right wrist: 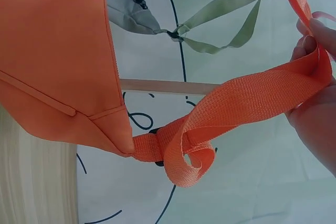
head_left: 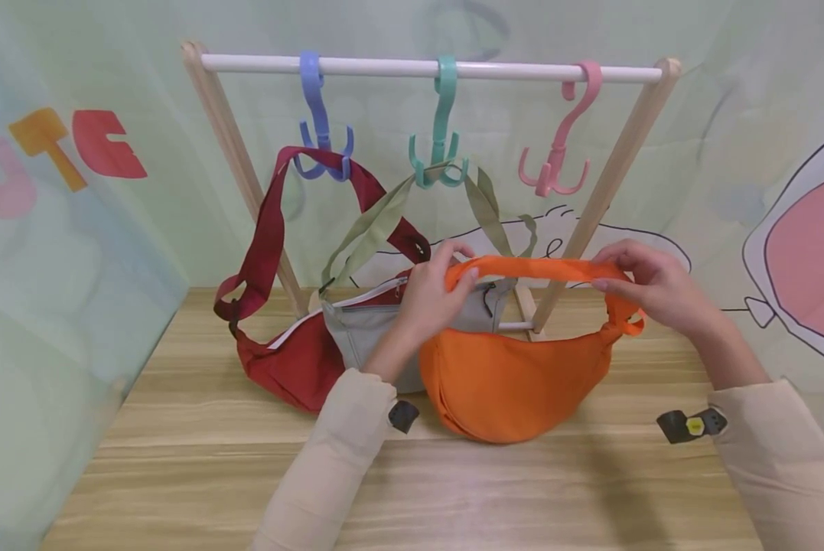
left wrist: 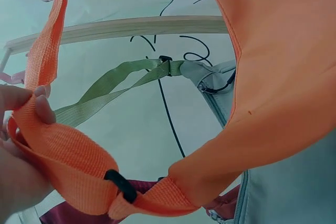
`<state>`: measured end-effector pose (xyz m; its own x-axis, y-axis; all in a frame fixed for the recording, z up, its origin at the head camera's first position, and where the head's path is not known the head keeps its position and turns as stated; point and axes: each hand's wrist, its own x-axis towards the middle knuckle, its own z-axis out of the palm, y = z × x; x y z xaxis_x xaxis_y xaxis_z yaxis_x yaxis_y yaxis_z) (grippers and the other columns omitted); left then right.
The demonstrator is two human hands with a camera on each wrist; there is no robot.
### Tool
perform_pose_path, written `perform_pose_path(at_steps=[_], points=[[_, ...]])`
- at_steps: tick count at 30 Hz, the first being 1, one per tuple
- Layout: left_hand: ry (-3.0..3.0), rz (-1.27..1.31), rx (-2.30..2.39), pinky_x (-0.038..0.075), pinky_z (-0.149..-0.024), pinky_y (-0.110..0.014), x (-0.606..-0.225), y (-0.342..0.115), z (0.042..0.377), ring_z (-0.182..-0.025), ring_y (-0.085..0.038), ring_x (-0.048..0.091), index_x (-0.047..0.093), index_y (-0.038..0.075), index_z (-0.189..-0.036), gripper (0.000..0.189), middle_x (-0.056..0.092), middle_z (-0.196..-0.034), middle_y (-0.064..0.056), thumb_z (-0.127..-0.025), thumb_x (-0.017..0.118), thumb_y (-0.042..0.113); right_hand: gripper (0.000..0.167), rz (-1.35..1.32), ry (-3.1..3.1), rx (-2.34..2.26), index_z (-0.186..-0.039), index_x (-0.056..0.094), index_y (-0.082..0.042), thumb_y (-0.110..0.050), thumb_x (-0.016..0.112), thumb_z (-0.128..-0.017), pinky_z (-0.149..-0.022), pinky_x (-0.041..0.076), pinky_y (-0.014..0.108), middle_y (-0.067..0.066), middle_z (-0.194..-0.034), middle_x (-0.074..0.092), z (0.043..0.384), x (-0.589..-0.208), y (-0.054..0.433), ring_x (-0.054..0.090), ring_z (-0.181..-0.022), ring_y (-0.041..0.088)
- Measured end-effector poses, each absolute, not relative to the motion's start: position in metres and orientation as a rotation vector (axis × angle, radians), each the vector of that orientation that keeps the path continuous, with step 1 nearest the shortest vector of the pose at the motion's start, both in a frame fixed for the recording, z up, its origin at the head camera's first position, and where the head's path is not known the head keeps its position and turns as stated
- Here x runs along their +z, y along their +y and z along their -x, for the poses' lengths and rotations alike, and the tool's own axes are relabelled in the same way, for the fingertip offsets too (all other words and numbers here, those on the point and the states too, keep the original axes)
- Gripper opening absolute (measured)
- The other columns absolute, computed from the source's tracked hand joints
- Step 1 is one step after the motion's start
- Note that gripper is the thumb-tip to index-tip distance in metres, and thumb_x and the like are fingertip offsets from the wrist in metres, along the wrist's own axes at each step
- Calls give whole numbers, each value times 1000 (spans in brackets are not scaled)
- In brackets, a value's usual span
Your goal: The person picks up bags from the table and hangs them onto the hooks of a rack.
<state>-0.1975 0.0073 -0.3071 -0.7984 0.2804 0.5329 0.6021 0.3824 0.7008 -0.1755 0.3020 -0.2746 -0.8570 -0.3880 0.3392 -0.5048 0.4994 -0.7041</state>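
My left hand and right hand pinch the orange strap of an orange crossbody bag, one near each end, stretching it level above the bag. The bag faces me upright; whether its bottom touches the table I cannot tell. In the left wrist view, the strap loops past a black buckle by my left hand. A curled strap end dangles below my right hand in the right wrist view. Behind stands a grey bag, its olive strap on the green hook.
A red bag stands at left, its strap on the blue hook. The pink hook bears no bag. All three hooks hang from a white rod on a wooden frame. Below is a wood-grain table; a printed curtain hangs behind.
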Motion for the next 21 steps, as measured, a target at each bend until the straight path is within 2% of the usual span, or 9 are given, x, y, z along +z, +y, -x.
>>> perform_pose_path(at_steps=[2,11,21], points=[[-2322,795,-1395,36,-46,-25,-305,7,198,-49,-12,46,52,9,-107,19,59,-72,-2,-89,56,12,24,-774,-2600,1271,-104,58,2,6,63,-81,-59,49,23,1,-86,60,176,-273,302,55,-68,19],[-2377,919,-1348,33,-46,-25,-299,3,199,-48,-12,44,57,14,-108,18,53,-63,1,-92,52,13,24,-768,-2584,1294,-104,58,3,7,63,-81,-62,48,19,0,-86,61,177,-267,301,55,-70,18],[-2411,983,-1372,34,-49,-24,-294,2,201,-52,-11,45,60,15,-111,21,56,-67,-1,-92,52,10,24,-684,-2636,1234,-106,59,0,2,63,-83,-59,46,20,-2,-87,60,175,-260,299,53,-69,18]])
